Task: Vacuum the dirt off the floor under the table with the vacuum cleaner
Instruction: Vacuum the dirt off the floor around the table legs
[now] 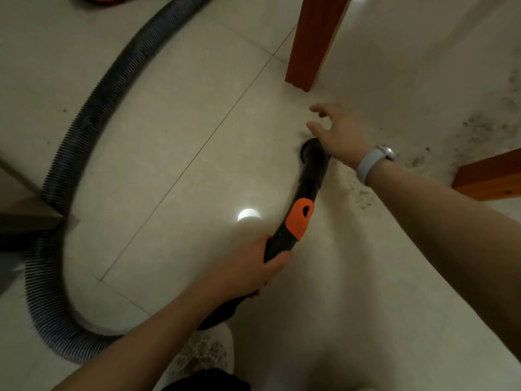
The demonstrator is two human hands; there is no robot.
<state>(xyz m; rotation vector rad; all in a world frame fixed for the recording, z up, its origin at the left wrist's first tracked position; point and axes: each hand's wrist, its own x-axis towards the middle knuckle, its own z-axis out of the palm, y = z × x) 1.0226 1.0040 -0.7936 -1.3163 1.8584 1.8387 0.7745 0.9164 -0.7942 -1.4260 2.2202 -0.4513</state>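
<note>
Left hand (248, 270) grips vacuum wand (303, 204); right hand (335, 134) open; writing unreadable

We see a pale cream tiled floor (174, 114) crossed by thin dark grout lines, with a bright white glare spot (248, 214) on it. The dirt (479, 128) shows as grey-green speckles. The ribbed hose (93, 108) is dark grey with fine lighter ridges. The nozzle tube (311, 176) is black, with a bright orange collar (300, 218). The table legs (315, 40) are reddish-brown wood. The watch (373, 162) has a light grey band. The shoe (207, 351) is white with small dark perforations.
</note>
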